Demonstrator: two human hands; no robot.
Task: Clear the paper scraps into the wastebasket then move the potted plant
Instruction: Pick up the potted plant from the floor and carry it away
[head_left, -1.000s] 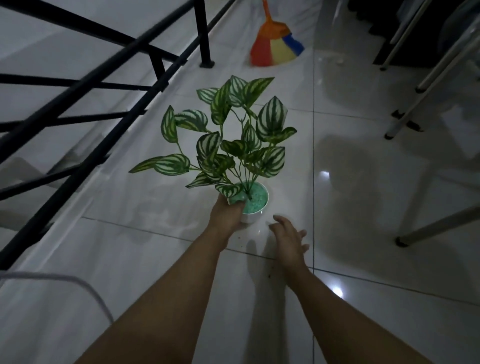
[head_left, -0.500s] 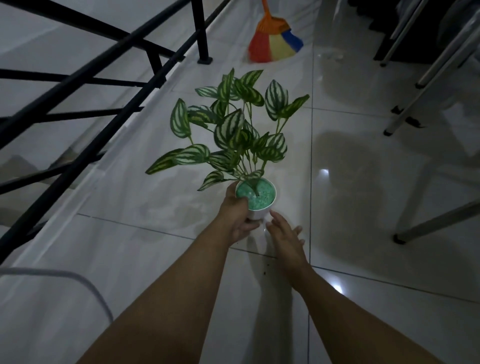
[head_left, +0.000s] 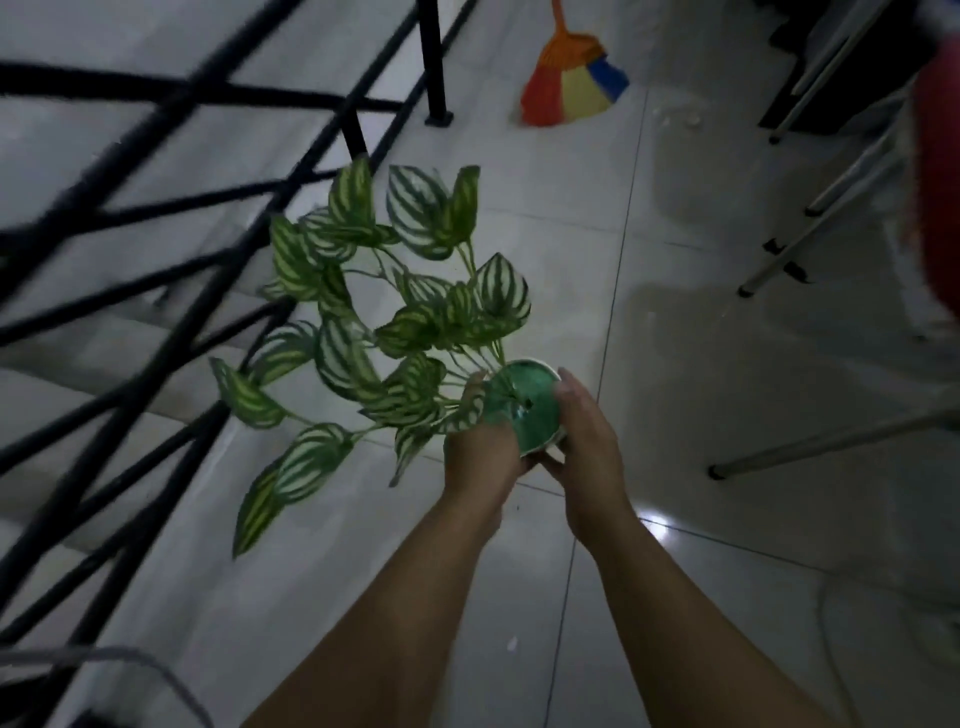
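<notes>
The potted plant (head_left: 522, 408) is a small white pot with green filling and striped green-and-white leaves. It is lifted off the floor and tilted to the left, its leaves leaning toward the railing. My left hand (head_left: 480, 457) grips the pot's left side. My right hand (head_left: 584, 441) holds the pot's right side, fingers wrapped round it. A small white paper scrap (head_left: 512, 643) lies on the tiles between my forearms. No wastebasket is in view.
A black metal railing (head_left: 171, 291) runs along the left over a stairwell. A multicoloured broom (head_left: 571, 85) lies on the floor at the top. Metal legs of furniture (head_left: 810, 447) stand at the right. A red blurred object (head_left: 940, 171) fills the right edge.
The pot has been raised and tipped to the left. My right hand, open near the floor before, now holds the pot's right side. The view has swung toward the railing.
</notes>
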